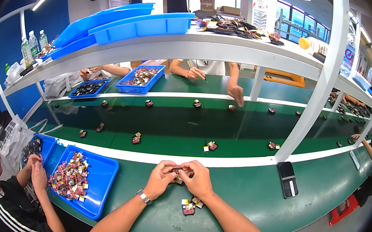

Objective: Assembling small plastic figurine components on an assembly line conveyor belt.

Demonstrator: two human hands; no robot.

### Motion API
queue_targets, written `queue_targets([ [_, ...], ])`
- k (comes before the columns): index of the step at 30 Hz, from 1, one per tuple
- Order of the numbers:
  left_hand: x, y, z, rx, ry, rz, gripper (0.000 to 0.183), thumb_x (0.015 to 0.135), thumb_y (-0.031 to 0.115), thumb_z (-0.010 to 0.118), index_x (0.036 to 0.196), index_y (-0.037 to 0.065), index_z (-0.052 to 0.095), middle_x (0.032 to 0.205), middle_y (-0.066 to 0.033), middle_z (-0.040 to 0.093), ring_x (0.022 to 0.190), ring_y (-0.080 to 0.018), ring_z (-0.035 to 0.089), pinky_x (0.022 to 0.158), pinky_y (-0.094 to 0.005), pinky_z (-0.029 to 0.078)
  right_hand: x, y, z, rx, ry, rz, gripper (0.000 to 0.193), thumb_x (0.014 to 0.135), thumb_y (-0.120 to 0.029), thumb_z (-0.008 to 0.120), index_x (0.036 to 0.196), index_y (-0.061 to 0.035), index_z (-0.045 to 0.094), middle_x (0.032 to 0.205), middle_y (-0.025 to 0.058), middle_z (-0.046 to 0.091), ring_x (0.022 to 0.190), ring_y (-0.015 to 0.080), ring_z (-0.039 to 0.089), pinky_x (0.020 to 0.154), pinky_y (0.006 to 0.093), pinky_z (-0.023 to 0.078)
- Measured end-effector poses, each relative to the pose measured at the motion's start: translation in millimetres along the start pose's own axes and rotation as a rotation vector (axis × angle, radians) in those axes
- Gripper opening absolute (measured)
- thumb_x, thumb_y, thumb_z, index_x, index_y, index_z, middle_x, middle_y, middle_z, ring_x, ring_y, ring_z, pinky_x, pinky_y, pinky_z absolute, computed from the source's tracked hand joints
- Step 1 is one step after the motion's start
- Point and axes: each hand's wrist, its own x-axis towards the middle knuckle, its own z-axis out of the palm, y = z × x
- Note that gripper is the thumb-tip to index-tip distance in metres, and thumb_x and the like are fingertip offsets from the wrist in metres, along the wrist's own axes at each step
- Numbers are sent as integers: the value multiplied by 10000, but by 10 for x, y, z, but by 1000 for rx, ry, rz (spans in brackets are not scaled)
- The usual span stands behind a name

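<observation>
A small electronic module (pixel 175 170) sits at the meeting point of both hands, raised above the near edge strip of the green tabletop (pixel 237 190). It is reddish-brown with dark parts, and a pale yellow-and-white patch shows just below it; knuckles cover much of it, and finer detail is too small to read. The left hand (pixel 160 180), with a silver wristwatch (pixel 143 197) at its wrist, pinches the module between thumb and curled forefinger. The right hand (pixel 198 179) grips it from the other side, its fingers likewise drawn in narrow around the piece.

Taking the hands as the clock's centre, a cluster of loose modules (pixel 188 208) lies at five o'clock, reddish with black edges and white and yellow labels. At nine o'clock a blue plastic tray (pixel 111 171) holds a heap of similar pieces, and past it are a co-worker's hands (pixel 38 173). A flat black case (pixel 288 180) with a white label rests at three o'clock. At one o'clock another labelled module (pixel 211 145) lies on the green conveyor belt (pixel 169 144).
</observation>
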Motion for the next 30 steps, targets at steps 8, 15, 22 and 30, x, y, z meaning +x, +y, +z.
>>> queue_targets([
  [8, -9, 71, -34, -104, -18, -33, 367, 957, 24, 502, 1306, -53, 421, 1330, -223, 515, 1160, -302, 587, 931, -390, 544, 242, 297, -322, 116, 240, 153, 139, 814, -22, 698, 932, 44, 666, 841, 68, 664, 715, 90, 633, 658, 223, 534],
  [15, 28, 9, -20, -84, 6, -73, 331, 963, 45, 522, 1266, -89, 512, 1176, -151, 627, 1003, -180, 637, 854, -335, 564, 33, -49, -61, 85, 97, 77, 160, 789, -29, 698, 926, 46, 665, 838, 80, 675, 715, 97, 644, 646, 220, 530],
  [22, 10, 3, -30, -83, 16, -64, 274, 955, 40, 531, 1197, -77, 583, 1099, -117, 664, 937, -151, 648, 798, -306, 567, 13, -111, -30, 51, 83, 39, 140, 786, -32, 694, 900, 40, 656, 828, 86, 668, 689, 106, 634, 636, 231, 530],
  [30, -2, 77, -13, -78, 57, -36, 291, 949, 39, 523, 1215, -81, 530, 1160, -189, 636, 985, -234, 662, 830, -356, 580, 252, 153, -298, 81, 273, 160, 137, 789, -36, 699, 897, 33, 653, 761, 64, 667, 675, 91, 629, 643, 241, 525],
])
